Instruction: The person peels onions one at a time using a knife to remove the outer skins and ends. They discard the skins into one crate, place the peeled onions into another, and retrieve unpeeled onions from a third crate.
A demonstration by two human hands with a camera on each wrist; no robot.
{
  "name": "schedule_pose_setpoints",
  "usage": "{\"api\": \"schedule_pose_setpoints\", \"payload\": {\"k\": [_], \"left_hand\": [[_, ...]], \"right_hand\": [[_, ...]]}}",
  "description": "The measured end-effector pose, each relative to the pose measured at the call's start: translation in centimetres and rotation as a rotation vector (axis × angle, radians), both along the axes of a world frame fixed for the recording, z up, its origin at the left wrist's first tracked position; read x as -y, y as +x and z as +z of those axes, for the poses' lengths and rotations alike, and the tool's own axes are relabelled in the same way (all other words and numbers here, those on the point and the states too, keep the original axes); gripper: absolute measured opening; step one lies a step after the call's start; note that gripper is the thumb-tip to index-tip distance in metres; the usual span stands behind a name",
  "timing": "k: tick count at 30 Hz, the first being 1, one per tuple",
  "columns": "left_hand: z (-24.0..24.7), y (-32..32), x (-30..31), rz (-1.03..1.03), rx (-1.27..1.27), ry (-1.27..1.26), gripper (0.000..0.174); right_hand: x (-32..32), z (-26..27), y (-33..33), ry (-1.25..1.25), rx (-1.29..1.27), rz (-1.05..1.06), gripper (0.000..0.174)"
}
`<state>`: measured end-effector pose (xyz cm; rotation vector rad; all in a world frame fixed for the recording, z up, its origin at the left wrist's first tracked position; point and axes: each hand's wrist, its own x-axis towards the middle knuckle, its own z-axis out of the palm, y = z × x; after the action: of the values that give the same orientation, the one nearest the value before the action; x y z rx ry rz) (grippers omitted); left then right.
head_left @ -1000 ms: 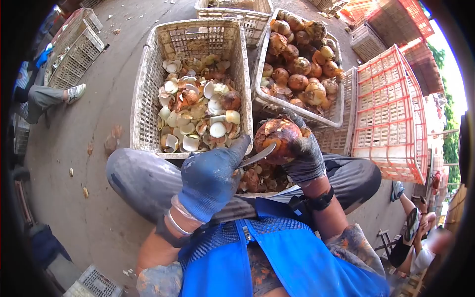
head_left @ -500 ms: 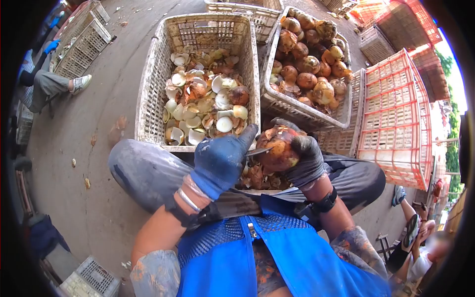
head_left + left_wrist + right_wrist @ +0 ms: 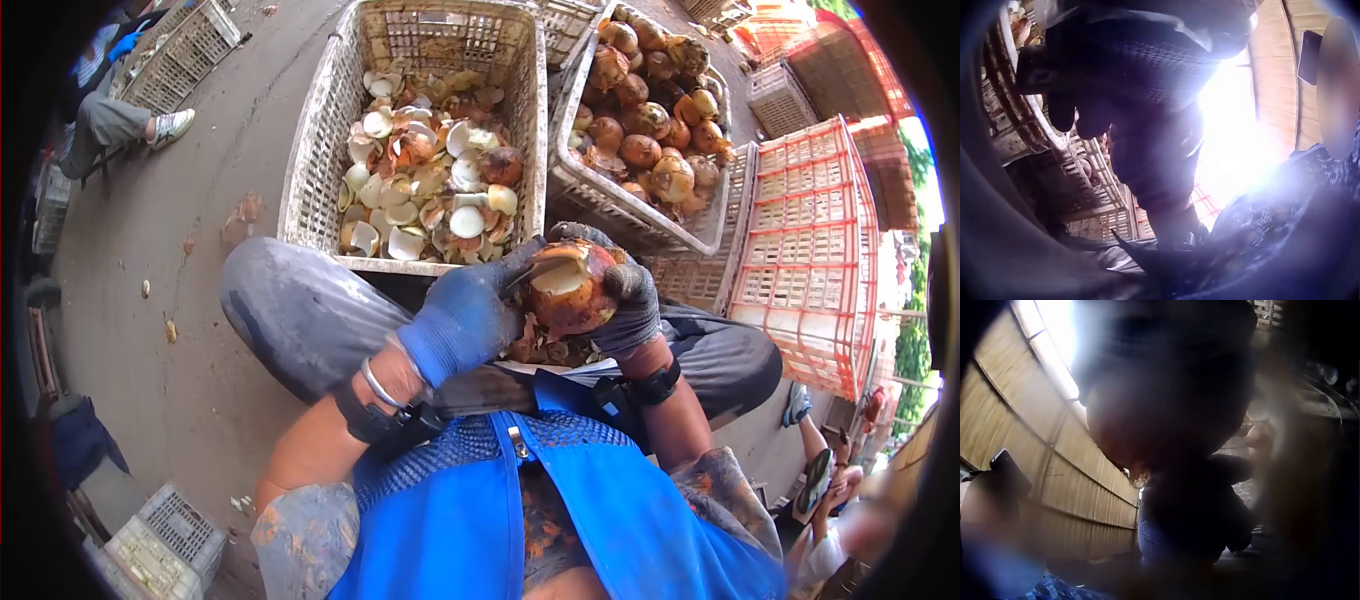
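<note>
In the head view, my right hand (image 3: 632,318), in a dark, soiled glove, holds a large brown-skinned onion (image 3: 578,308) from its right side. A pale, bare patch shows on the onion's upper left. My left hand (image 3: 462,318), in a blue glove, is curled at the onion's left, its thumb against the upper edge of that patch. The knife in this fist is mostly hidden now. Loose brown skins (image 3: 548,350) lie below the hands, between the legs. Both wrist views are dark; the right one shows the onion (image 3: 1160,419) as a big shadowed round.
Ahead to the left stands a dirty white crate (image 3: 410,266) of peels and onion pieces. A crate of unpeeled onions (image 3: 650,228) is at its right. Red-netted crates (image 3: 800,265) are stacked further right. One person (image 3: 105,125) sits far left, another (image 3: 825,535) lower right.
The blade lay visible across the onion's left side and is now mostly hidden. A pale patch has appeared where brown skin was. The left hand has turned and its thumb moved onto the onion.
</note>
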<state>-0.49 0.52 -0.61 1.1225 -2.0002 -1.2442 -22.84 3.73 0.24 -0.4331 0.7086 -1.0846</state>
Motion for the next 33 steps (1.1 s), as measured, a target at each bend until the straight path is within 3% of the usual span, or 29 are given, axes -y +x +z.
{"api": "schedule_pose_setpoints", "payload": {"k": [2,3,7,8,12,14,16,17,21,26,28,30,32,33], "left_hand": [[0.8,0.6,0.8,-0.114,0.102,0.223,0.068],[0.4,0.3,0.7,-0.06,0.093,0.036,0.065],[0.8,0.7,0.0,-0.029,0.134,-0.035,0.063],[1.0,0.8,-0.2,-0.004,0.144,-0.153,0.064],[1.3,0.4,-0.4,0.08,0.258,-0.468,0.071],[1.6,0.3,-0.6,0.089,0.282,-0.501,0.071],[1.8,0.1,-0.5,0.092,0.307,-0.536,0.071],[1.7,-0.2,-0.5,0.12,0.308,-0.553,0.071],[0.6,0.0,0.0,0.177,0.331,-0.638,0.07],[0.9,0.0,-0.1,0.213,0.362,-0.631,0.067],[0.4,0.1,0.4,0.218,0.421,-0.65,0.067],[-1.3,0.9,2.2,0.266,0.426,-0.679,0.066],[-1.6,0.9,2.2,0.349,0.523,-0.379,0.068],[-1.4,1.1,2.9,0.396,0.516,-0.322,0.065]], "right_hand": [[0.3,-0.6,-0.2,-0.011,-0.046,0.06,0.08],[0.2,-1.6,0.0,0.028,0.032,0.024,0.082],[0.3,-1.6,0.5,0.056,0.121,-0.006,0.082],[0.3,-1.4,0.7,0.062,0.138,-0.006,0.082],[0.5,-1.0,1.0,0.001,-0.064,-0.036,0.081],[0.6,-1.8,0.7,-0.019,-0.072,-0.049,0.081],[1.1,-0.3,0.9,-0.19,-0.821,0.125,0.084],[1.2,1.5,2.0,-0.143,-0.566,0.001,0.087],[1.6,2.1,3.3,-0.13,-0.431,-0.178,0.089],[2.1,3.4,4.5,-0.098,-0.6,-0.175,0.094],[2.0,3.5,4.4,-0.244,-0.571,-0.242,0.098],[1.6,4.2,5.0,-0.154,-0.452,-0.215,0.097],[1.0,3.6,4.0,-0.194,-0.624,-0.295,0.09],[1.4,4.2,3.8,-0.137,-0.55,-0.301,0.089]]}}
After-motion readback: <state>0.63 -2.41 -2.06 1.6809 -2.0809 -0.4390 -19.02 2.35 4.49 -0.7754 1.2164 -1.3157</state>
